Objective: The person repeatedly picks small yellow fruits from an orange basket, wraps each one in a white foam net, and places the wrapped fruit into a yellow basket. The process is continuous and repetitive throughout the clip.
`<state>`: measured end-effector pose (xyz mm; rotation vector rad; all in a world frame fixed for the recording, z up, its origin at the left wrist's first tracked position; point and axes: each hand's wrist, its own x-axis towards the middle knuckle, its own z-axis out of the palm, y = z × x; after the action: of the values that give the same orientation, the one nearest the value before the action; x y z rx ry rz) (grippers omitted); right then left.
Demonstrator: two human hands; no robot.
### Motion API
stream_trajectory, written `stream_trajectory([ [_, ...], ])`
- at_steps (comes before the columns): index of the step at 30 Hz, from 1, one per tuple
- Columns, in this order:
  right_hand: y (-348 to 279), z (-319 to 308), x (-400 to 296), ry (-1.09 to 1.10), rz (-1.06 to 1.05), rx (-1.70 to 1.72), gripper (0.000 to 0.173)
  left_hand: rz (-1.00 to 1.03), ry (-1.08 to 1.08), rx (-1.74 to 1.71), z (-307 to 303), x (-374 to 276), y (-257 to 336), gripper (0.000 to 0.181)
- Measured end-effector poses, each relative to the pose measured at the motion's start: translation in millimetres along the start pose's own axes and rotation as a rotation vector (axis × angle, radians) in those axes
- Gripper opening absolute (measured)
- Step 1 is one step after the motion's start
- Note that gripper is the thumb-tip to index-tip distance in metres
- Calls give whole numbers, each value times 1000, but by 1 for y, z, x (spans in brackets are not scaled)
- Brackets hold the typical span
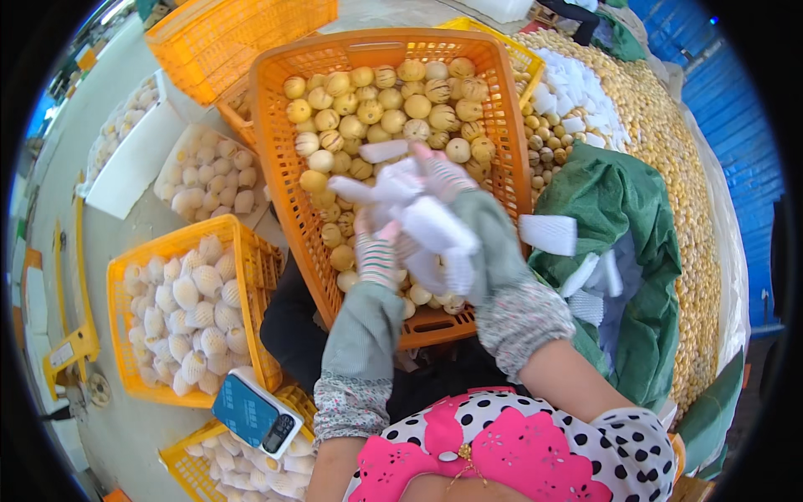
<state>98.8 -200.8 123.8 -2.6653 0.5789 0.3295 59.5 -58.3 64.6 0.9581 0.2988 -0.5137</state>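
Note:
A loose cluster of white foam net sleeves point(433, 223), blurred by movement, is between my hands over an orange plastic crate point(517, 157). Round yellow fruits point(370, 113), some with dark stripes, fill much of that crate. My left hand point(376, 254), in a striped fingerless glove, is at the lower left of the cluster, thumb and fingers spread along its edge. At the upper right of the sleeves is my right hand point(444, 174), gloved alike, its fingertips partly hidden. Blur hides whether either hand grips any sleeve.
A green woven sack point(615, 182) at right holds more sleeves; one loose sleeve point(547, 234) rests by its mouth. Beyond spreads a large fruit heap point(696, 251). At left, a yellow crate point(179, 401) holds sleeved fruits; a digital scale point(251, 414) sits beside it. A yellow pallet jack point(75, 345) stands farther left.

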Motion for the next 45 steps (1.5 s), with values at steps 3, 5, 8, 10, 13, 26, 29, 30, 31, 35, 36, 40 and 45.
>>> stream_trajectory([
  [3,-11,29,9,43,-101,48,68,7,89,-53,-90,63,-32,75],
  [5,2,42,13,111,-150,-67,62,77,230,257,-111,74,-48,73],
  [8,7,45,2,101,-217,-54,60,178,256,465,-110,66,-36,75],
  [10,15,49,1,261,-299,-24,52,296,308,811,-92,49,-20,74],
  [13,45,36,12,211,-245,-66,38,488,387,1325,-68,39,-3,75],
  [26,54,85,-55,12,-243,-109,54,95,152,-225,-82,-16,11,23],
  [29,60,114,-60,-139,-344,-211,56,193,263,-145,-97,-48,10,27],
  [30,66,126,-57,-163,-351,-258,55,255,302,-164,-107,-56,14,28],
  [31,68,133,-57,-133,-370,-269,52,316,337,-186,-115,-62,20,28],
  [35,81,153,-51,152,-533,-70,45,629,591,-508,-162,-76,103,50],
  [36,74,151,-55,236,-539,28,41,616,896,-181,-172,-83,126,55],
  [40,52,131,-69,385,-649,407,31,750,764,-600,-191,-95,160,66],
  [45,44,107,-95,124,-687,346,31,818,174,793,-100,-88,37,42],
])
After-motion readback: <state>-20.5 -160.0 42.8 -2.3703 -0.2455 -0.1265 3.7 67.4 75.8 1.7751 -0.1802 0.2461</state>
